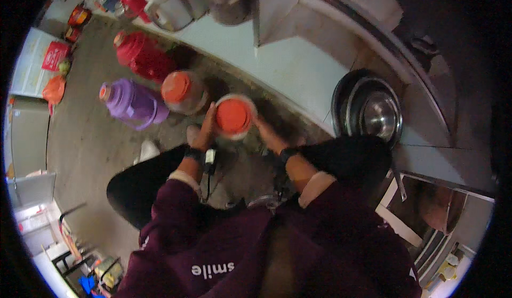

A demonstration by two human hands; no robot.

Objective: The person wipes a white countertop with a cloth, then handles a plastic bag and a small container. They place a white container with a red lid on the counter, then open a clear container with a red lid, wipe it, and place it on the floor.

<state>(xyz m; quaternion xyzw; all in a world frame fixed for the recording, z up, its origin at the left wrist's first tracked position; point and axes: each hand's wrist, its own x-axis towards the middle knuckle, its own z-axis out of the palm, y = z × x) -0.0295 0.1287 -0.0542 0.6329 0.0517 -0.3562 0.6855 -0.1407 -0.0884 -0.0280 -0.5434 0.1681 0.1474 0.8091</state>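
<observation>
- The left hand [205, 130] presses flat against the left side of a jar with an orange-red lid [233, 117], fingers wrapped on its wall, grasping it.
- The right hand [266, 133] clasps the opposite side of the same jar, so the jar sits between the two palms, just ahead of the person's knees.
- Both wrists carry dark bands; maroon sleeves with pale cuffs run back toward the lower edge.
- Just beyond the left hand, up and to its left, stands a second jar with an orange lid [184, 91], close to the held one; whether they touch I cannot tell.
- Further left of that hand lies a purple flask [133, 103], tipped on its side, and beyond it a red flask [141, 55].
- To the right of the right hand, well apart, a stack of metal bowls [373, 111] rests by a pale tiled ledge [288, 63].
- All of these stand on a grey concrete floor [90, 138] beneath the hands.
</observation>
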